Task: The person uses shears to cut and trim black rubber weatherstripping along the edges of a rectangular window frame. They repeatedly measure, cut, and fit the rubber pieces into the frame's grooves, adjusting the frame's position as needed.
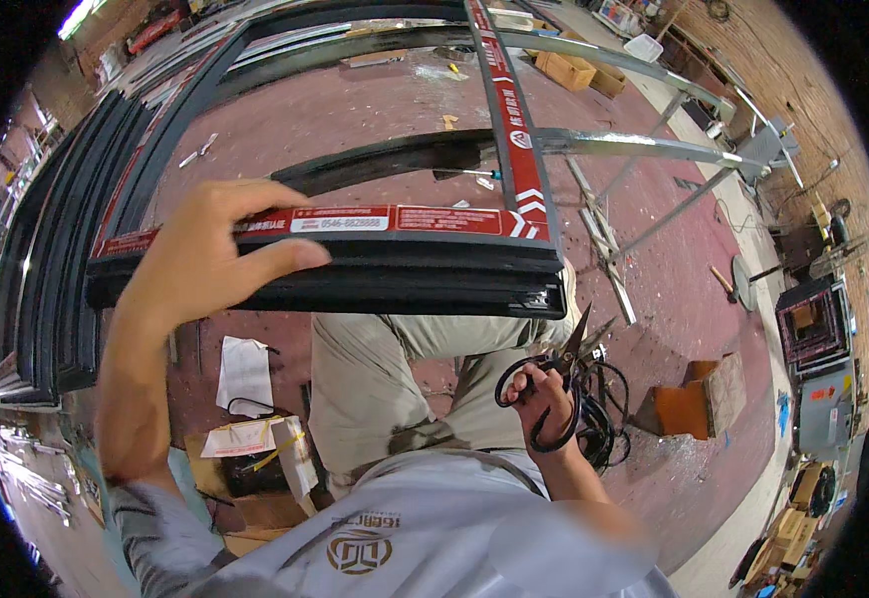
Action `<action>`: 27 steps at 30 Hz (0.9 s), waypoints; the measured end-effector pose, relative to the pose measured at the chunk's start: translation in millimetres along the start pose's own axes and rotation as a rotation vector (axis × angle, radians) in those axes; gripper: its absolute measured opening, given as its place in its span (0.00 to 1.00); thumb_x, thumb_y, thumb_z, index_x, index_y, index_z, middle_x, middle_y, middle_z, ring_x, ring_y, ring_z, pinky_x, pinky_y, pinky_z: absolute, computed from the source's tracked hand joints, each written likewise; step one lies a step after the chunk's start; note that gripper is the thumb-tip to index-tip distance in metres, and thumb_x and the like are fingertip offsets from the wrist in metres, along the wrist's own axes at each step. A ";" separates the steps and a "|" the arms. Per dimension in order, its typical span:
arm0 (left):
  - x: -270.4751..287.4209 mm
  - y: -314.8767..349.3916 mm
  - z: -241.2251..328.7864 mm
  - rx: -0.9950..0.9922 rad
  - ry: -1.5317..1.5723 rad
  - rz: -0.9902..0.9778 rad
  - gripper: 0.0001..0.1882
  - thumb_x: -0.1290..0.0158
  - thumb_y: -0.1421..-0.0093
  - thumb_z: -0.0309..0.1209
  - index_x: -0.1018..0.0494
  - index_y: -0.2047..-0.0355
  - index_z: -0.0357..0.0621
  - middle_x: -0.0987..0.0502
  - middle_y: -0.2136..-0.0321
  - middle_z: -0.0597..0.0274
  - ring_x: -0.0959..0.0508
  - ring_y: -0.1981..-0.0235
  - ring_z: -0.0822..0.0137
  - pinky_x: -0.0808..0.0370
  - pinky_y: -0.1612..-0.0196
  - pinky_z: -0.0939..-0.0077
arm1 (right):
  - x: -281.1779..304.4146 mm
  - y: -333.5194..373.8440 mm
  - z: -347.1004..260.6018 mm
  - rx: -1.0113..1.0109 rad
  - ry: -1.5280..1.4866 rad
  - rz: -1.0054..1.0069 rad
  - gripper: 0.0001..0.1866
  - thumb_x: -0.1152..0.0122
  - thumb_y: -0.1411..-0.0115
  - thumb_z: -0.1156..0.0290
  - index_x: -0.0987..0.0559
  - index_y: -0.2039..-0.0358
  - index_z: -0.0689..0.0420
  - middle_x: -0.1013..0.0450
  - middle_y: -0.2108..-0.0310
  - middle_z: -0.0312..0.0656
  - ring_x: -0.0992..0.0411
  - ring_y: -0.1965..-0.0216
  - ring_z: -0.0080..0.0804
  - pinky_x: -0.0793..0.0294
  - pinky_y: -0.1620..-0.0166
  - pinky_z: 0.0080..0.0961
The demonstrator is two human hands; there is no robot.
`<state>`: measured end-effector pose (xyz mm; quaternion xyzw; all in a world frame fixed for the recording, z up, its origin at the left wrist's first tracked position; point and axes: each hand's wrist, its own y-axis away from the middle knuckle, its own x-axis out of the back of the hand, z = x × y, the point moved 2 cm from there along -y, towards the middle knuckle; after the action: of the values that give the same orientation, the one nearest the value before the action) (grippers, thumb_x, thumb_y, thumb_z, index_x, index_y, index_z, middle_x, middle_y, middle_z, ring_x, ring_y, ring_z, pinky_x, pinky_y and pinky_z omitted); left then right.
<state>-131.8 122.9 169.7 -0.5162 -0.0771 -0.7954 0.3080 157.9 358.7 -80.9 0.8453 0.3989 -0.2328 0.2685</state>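
A dark window frame [405, 261] with red printed film along its bars lies across metal rails in front of me. My left hand [200, 254] grips its near bar toward the left corner, fingers over the top and thumb on the near side. Lower right, below the frame's near right corner, my right hand [544, 407] holds a pair of black-handled scissors [572, 351]. The fingers are through the handle loops, and the blades point up and away, spread apart. A black cord or rubber strip [604, 424] lies coiled beside this hand.
Several dark frames [66, 239] stand stacked at the left. An opened cardboard box [255, 513] with papers sits at lower left, and another box [694, 399] stands on the red floor at right. Steel rails [644, 146] reach toward the right wall. A hammer [723, 283] lies farther right.
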 end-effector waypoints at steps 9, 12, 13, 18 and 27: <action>-4.3 2.4 -5.0 -0.034 -0.047 0.098 0.23 0.32 0.47 0.46 0.22 0.66 0.36 0.20 0.71 0.52 0.20 0.69 0.59 0.26 0.61 0.70 | 5.2 -3.7 5.9 -0.082 0.006 0.025 0.12 0.44 0.35 0.61 0.29 0.61 0.57 0.32 0.70 0.40 0.31 0.66 0.35 0.30 0.58 0.34; -6.1 4.5 -8.3 -0.116 -0.059 0.130 0.21 0.33 0.46 0.43 0.22 0.64 0.36 0.21 0.70 0.50 0.20 0.67 0.56 0.26 0.60 0.68 | 6.2 -2.9 7.2 -0.062 -0.020 0.029 0.11 0.45 0.35 0.63 0.29 0.61 0.57 0.32 0.70 0.40 0.31 0.66 0.35 0.30 0.58 0.34; -4.5 5.2 -9.2 -0.144 -0.068 0.131 0.21 0.33 0.46 0.42 0.22 0.63 0.36 0.21 0.69 0.50 0.20 0.67 0.55 0.26 0.60 0.68 | 7.6 -2.9 7.7 -0.072 -0.015 0.036 0.11 0.45 0.35 0.63 0.29 0.61 0.57 0.32 0.70 0.40 0.31 0.66 0.35 0.30 0.58 0.34; 11.5 11.8 -22.4 -0.084 -0.034 0.065 0.21 0.34 0.47 0.41 0.22 0.62 0.36 0.21 0.70 0.53 0.20 0.66 0.57 0.26 0.59 0.69 | 10.8 -3.0 5.2 -0.069 -0.023 0.059 0.10 0.43 0.36 0.63 0.29 0.65 0.56 0.32 0.71 0.39 0.31 0.67 0.34 0.30 0.59 0.35; 11.8 21.6 -36.0 -0.008 -0.071 0.114 0.26 0.33 0.48 0.49 0.21 0.63 0.37 0.19 0.68 0.55 0.20 0.66 0.60 0.26 0.58 0.70 | 21.4 -11.4 16.7 -0.046 -0.083 0.023 0.08 0.44 0.34 0.66 0.29 0.64 0.57 0.31 0.72 0.39 0.31 0.69 0.34 0.29 0.61 0.34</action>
<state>-150.6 84.9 159.4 -0.5488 -0.0554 -0.7581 0.3478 158.1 365.9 -109.4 0.8332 0.3827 -0.2556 0.3067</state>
